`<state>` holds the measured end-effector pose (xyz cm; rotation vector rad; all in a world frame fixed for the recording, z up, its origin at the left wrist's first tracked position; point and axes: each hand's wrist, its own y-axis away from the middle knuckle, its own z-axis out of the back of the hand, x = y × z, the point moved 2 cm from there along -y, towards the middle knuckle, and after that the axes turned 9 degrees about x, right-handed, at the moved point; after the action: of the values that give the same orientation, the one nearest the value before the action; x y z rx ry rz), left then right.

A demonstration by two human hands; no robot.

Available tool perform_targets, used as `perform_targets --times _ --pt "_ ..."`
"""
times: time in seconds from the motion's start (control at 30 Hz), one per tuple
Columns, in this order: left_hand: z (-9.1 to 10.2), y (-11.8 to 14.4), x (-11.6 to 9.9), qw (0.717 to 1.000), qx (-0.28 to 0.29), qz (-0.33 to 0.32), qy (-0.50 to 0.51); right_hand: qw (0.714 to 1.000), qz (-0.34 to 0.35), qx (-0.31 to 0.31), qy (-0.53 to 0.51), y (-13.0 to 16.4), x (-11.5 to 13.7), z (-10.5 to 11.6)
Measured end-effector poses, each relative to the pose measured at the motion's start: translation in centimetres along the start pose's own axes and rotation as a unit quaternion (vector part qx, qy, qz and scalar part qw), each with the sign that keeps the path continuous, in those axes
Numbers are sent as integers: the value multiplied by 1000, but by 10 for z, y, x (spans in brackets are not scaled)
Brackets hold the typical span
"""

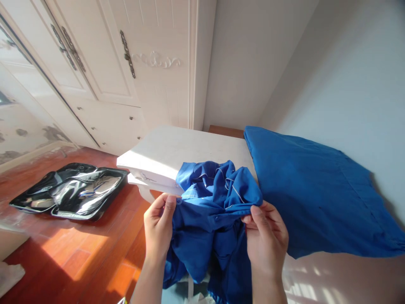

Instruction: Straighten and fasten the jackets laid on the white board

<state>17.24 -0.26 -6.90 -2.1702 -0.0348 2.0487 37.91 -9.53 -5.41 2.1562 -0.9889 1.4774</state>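
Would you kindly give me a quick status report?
Left hand and right hand both pinch blue garment. It hangs bunched over white table. Nothing in the way.

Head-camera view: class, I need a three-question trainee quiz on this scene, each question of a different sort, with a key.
1. True or false: both hands grip the crumpled blue garment.
2. Multiple choice: where does the black plastic bag lie? A) on the white table B) on the wooden floor C) on the wardrobe
3. Fill in: the flat blue cloth is spread to the ______ of the person's hands.

Key
1. True: the left hand and right hand each pinch an edge of it.
2. B: it rests on the wooden floor, beside the white table.
3. Right.
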Motion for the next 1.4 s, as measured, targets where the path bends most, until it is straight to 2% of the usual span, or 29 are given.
perform_targets --times 0.1,0.2,0.23,0.27,0.33,0.4,0.47,0.57,0.83,0.93,1.0,1.1,1.2,1.3,1.4 --pt "4 -2 -5 989 -1 -43 -140 999 24 -1 -25 3 9 -2" --pt "-6 8 -19 948 -3 -181 -263 999 39 18 -29 7 12 -4" --pt "-12 13 -25 928 16 -238 -285 998 44 29 -30 9 12 -5" --pt "-19 18 -30 909 54 -287 -298 998 48 40 -31 10 12 -5" --pt "-33 27 -35 869 172 -343 -311 996 52 57 -33 12 12 -6" --pt "-43 31 -34 835 275 -348 -326 995 59 67 -36 12 12 -6" --pt "-47 30 -29 823 322 -326 -335 994 71 73 -39 12 12 -6" --pt "-48 24 -21 837 335 -287 -324 994 69 70 -45 9 10 -4" --pt "-41 16 -16 896 315 -175 -259 996 -40 -13 -84 -3 -3 6" --pt "-42 16 -17 920 289 -151 -217 995 -63 -12 -76 -6 -5 7" --pt "-43 16 -17 941 247 -133 -190 996 -58 14 -60 -8 -4 8" --pt "-46 16 -18 966 183 -96 -157 998 0 66 -13 -6 0 11" --pt "-51 17 -21 976 150 -74 -137 983 50 160 71 2 6 11" --pt "-56 21 -23 979 157 -58 -115 932 96 293 188 10 10 3" --pt "-61 24 -20 977 202 1 -71 873 175 353 287 13 14 -7"
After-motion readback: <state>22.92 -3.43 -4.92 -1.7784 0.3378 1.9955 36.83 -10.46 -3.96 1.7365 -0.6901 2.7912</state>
